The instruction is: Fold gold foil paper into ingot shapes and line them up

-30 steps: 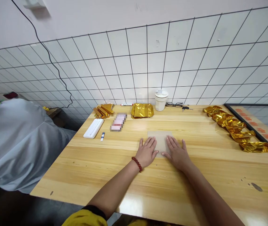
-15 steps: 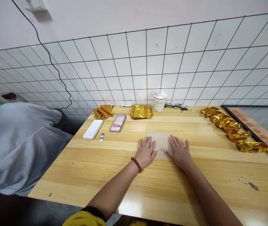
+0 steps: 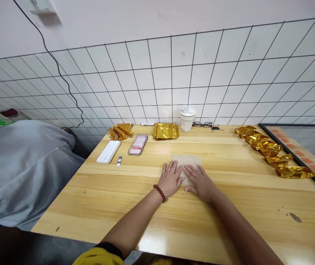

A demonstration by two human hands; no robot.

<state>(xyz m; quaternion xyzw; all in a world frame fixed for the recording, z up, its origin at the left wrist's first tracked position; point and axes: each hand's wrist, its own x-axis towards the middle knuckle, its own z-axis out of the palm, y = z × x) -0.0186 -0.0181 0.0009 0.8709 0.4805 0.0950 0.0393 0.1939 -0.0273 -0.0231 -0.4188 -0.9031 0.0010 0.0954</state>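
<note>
A plain beige sheet of paper [image 3: 186, 159] lies flat on the wooden table [image 3: 135, 198] in front of me. My left hand [image 3: 171, 181] rests palm down over its left edge, fingers stretched out, a red bead bracelet on the wrist. Across the paper's middle and right side lies my right hand [image 3: 200, 182], also flat with its fingers extended. The two hands' fingertips are close together. Much of the sheet is hidden under them.
Along the back stand folded gold foil [image 3: 166, 131], gold strips [image 3: 121, 130], a white lidded cup [image 3: 187, 119], glasses [image 3: 203, 124], keys [image 3: 216, 129] and a marker [image 3: 147, 124]. Left are a white power bank [image 3: 108, 151] and a small tube [image 3: 119, 161]. Crumpled gold foil [image 3: 269, 147] lies right.
My right hand has slid left across the paper, from its right edge toward my left hand. My left hand has stayed in place on the sheet.
</note>
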